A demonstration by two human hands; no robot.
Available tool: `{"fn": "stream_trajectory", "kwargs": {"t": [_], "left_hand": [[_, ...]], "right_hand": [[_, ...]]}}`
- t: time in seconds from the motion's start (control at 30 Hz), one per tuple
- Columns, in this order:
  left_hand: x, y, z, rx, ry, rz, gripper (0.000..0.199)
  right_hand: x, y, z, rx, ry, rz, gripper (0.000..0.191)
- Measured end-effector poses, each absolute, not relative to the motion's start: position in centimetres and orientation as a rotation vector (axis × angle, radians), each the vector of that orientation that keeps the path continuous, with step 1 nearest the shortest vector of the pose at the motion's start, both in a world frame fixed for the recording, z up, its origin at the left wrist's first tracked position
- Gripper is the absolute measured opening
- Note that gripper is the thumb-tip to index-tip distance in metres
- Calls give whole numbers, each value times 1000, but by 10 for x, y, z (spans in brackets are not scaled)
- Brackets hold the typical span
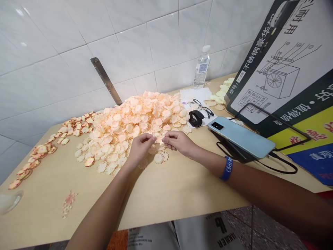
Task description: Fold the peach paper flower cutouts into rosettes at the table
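We see a pale frilled disc [158,138] between the left hand [142,147] and the right hand [179,142], just in front of the pile [145,109] on the table [179,194]. Each grip is nearly closed, thumb against forefinger, with the disc pinched from 2 opposite sides; the fingers cover much of it, so we cannot tell whether more than 1 layer is in there. We judge the disc very light, thin and flexible, dry enough not to slip, with fine teeth that could crease or tear. We would take hold with the fingertips just inside the teeth and press softly. As for containers, the capped bottle [202,67] behind the pile appears to hold clear liquid; the carton [282,74] at the right shows only its outside; the translucent vessel [10,202] at the left is cut off, its contents unclear.
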State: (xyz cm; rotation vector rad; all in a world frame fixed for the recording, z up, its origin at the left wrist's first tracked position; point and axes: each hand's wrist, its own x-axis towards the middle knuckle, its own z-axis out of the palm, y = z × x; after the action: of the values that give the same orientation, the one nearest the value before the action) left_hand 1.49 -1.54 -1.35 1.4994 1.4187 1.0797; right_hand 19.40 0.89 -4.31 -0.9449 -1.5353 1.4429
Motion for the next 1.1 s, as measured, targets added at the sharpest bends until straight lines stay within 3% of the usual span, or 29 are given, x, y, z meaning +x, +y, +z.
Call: {"fn": "stream_trajectory", "kwargs": {"t": [0.8,1.0,1.1], "left_hand": [[4,-6,-18,1572,1560,1430,21],[-33,7,-14,1378,1905,1976,20],[-28,5,-12,1735,1872,1954,17]], "right_hand": [[187,-9,-21,-902,-1744,1078,29],[195,-15,-20,-891,-1650,953,33],[194,-14,-22,-801,-1617,1143,33]]}}
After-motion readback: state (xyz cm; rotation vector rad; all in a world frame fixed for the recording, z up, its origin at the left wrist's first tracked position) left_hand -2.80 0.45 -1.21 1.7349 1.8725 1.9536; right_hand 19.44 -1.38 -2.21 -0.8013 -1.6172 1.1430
